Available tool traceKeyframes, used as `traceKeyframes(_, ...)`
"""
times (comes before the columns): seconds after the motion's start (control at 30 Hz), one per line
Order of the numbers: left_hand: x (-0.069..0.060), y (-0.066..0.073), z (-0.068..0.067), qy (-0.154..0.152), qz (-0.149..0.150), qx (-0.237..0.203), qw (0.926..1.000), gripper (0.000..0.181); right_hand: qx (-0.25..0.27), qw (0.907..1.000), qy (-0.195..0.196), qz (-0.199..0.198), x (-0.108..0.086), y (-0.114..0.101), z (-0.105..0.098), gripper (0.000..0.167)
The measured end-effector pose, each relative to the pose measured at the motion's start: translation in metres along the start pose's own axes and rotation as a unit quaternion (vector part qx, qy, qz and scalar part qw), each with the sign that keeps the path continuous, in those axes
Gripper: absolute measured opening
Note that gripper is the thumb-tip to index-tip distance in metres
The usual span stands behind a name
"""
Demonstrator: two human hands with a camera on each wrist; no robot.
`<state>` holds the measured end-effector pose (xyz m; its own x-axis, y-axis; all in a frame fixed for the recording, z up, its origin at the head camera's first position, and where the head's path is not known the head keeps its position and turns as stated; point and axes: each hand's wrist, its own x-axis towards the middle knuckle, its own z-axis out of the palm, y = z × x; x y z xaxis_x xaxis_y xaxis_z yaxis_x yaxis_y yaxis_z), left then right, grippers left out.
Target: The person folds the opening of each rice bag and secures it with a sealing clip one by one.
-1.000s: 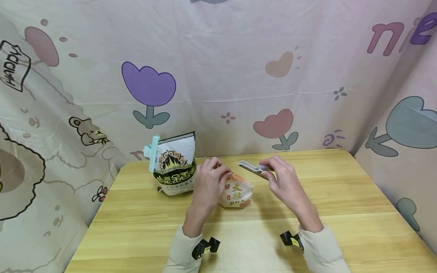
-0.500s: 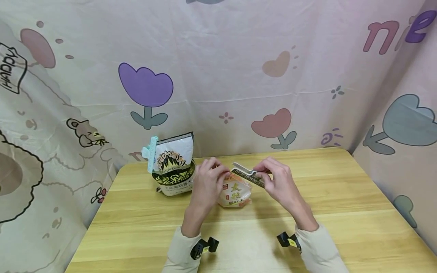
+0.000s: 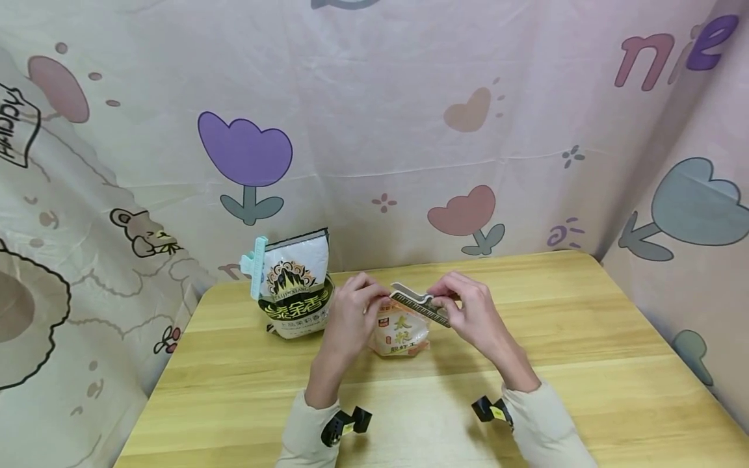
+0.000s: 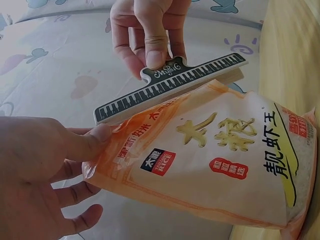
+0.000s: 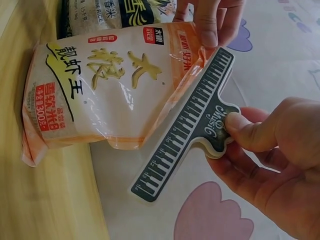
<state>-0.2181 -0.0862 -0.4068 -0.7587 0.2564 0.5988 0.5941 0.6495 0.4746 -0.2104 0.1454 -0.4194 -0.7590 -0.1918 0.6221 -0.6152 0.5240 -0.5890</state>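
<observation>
A small orange and white rice bag [image 3: 400,335] stands on the table. My left hand [image 3: 353,316] pinches its top corner between thumb and fingers, as the left wrist view shows. In my right hand [image 3: 473,313] is a long clip [image 4: 170,82] printed with piano keys and the word "Music". The right thumb and fingers squeeze the clip's handle tabs [image 5: 220,125], and its long jaws stand apart. In both wrist views the clip lies along the bag's top edge, its far end close to the left fingertips. Whether the top edge is between the jaws I cannot tell.
A bigger rice bag [image 3: 295,292], white and black, stands to the left behind my left hand. A light blue clip [image 3: 259,266] is fixed on its upper left edge. The wooden table [image 3: 234,390] ends at a printed cloth [image 3: 351,143] hanging behind.
My right hand has moved left and brought the piano-key clip from beside the small bag to its top edge. The left hand keeps its pinch on the corner.
</observation>
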Motion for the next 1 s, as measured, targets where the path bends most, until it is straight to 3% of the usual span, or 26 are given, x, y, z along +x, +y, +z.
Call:
traceKeyframes(0.33,0.001,-0.002,-0.001,-0.001,-0.003,-0.011,0.9999,0.017,0.041,0.9991,-0.012,0.001,0.0,0.008,0.005,0.019)
traceKeyframes(0.6,0.001,-0.006,-0.01,-0.004,-0.008,-0.036,0.9993,0.011,0.054,0.9984,-0.013,-0.014,0.0,0.011,0.01,0.022)
traceKeyframes(1.0,0.002,-0.007,-0.011,0.013,-0.001,-0.009,0.9999,0.01,0.052,0.9985,-0.013,-0.013,-0.001,0.007,0.018,0.019)
